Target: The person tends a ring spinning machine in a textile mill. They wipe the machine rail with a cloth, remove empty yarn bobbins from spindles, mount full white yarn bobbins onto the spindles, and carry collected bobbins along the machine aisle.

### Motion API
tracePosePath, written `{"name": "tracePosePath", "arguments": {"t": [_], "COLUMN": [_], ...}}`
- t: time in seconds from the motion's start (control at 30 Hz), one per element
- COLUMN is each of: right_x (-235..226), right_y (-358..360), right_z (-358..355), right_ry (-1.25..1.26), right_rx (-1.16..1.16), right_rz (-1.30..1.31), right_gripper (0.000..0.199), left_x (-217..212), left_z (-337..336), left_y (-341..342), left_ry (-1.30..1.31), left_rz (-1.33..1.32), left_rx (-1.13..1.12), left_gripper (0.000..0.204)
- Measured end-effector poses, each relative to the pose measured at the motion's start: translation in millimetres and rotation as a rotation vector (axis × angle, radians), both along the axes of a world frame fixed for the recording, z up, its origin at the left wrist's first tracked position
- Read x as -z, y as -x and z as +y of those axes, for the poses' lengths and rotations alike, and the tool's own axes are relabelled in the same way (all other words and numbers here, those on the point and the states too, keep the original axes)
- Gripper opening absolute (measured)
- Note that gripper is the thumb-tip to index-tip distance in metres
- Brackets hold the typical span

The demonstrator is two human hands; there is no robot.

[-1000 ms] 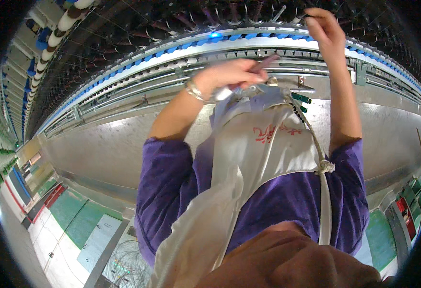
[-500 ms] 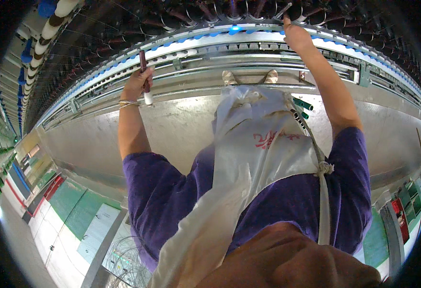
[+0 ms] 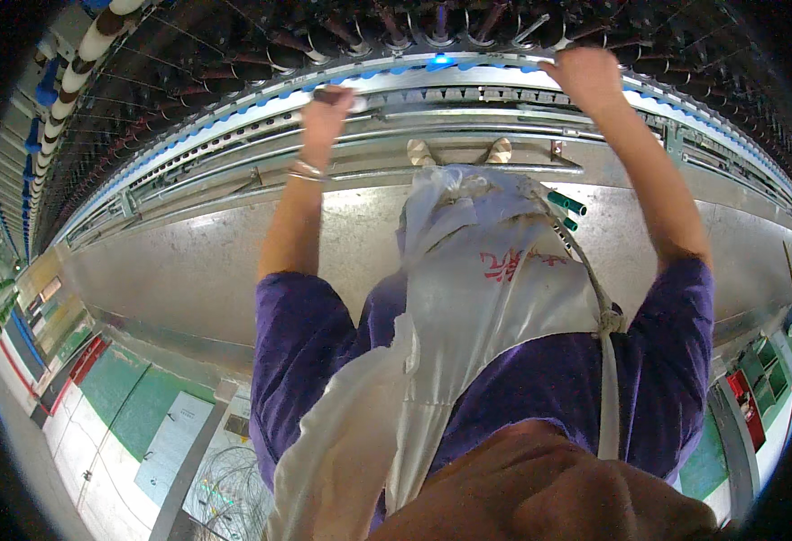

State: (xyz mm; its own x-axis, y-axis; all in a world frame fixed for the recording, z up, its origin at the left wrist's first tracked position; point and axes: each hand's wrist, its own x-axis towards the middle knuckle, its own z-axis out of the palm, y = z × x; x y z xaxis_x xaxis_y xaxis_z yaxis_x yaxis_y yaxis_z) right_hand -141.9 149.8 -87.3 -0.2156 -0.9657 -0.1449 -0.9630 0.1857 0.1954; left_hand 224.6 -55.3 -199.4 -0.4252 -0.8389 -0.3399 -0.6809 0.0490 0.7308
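My left hand is closed around a dark maroon bobbin, whose white end sticks out to the right. It is held over the pale rail at the front of a spinning machine, and motion blurs it somewhat. My right hand hovers by the blue-edged rail, just below the row of spindles. Its thumb points left, while the other fingers are mostly hidden. A bare metal spindle stands up and left of that hand, between maroon bobbins on their spindles.
A blue light glows at mid-rail. Metal bars run across in front of my shoes. Green tubes poke out of my apron pocket. White and dark bobbins line the upper left. Cabinets stand behind.
My left hand has moved right and up toward the rail with the bobbin, which has turned from upright to lying across. My right hand has drawn back from the bare spindle, down and right.
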Motion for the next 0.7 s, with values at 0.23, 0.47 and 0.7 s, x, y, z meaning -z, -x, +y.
{"name": "tracePosePath", "arguments": {"t": [0.23, 0.47, 0.7], "right_x": [-156, -175, -189], "right_y": [21, 28, -3], "right_z": [0, -1, -6], "right_ry": [0.638, 0.749, 0.788], "right_rx": [0.021, 0.403, 0.417], "right_rz": [0.174, -1.161, -1.291], "right_gripper": [0.052, 0.062, 0.059], "left_x": [-86, -153, -116], "left_z": [109, 96, 118], "left_y": [199, 277, 283], "left_ry": [0.636, 0.422, 0.282], "left_rz": [0.784, 0.414, 0.639], "left_rx": [0.616, 0.474, 0.169], "left_gripper": [0.033, 0.027, 0.051]}}
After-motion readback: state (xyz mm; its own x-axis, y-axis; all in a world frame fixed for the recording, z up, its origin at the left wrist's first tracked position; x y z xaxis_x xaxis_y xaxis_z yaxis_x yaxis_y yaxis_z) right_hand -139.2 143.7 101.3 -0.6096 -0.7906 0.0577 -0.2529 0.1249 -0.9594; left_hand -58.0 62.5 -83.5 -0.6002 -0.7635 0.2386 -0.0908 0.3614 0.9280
